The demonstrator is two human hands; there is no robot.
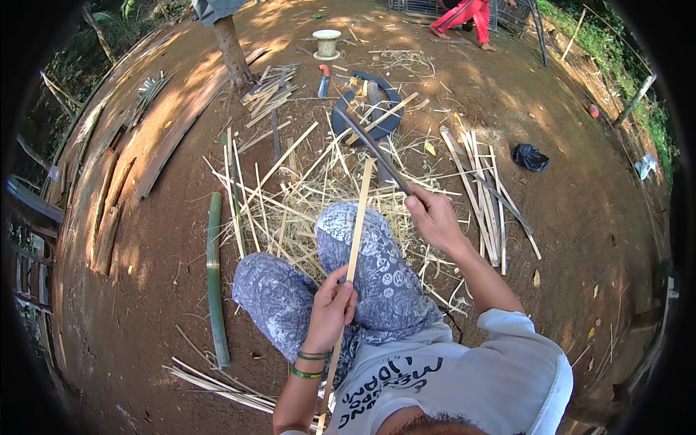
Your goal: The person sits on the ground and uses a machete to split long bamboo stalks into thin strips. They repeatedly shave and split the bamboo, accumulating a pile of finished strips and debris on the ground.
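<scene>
My left hand [332,301] is closed around a long, pale bamboo strip [358,225], which stands up between my knees and runs down past my wrist. My right hand [435,217] grips a long, dark knife [375,151], its narrow blade slanting away to the upper left; the fingers hide its handle. The blade is near the strip's upper end, and I cannot tell whether they touch. Beyond my knees lies a loose heap of bamboo strips and shavings [297,210].
A black tyre-like ring [395,101] lies ahead, near an orange-handled knife [323,83] and a white spool-shaped stool [327,47]. A green bamboo pole [215,290] is at left, bundled strips [486,196] and a black plastic bag [530,157] at right. A person in red trousers [467,14] is far off.
</scene>
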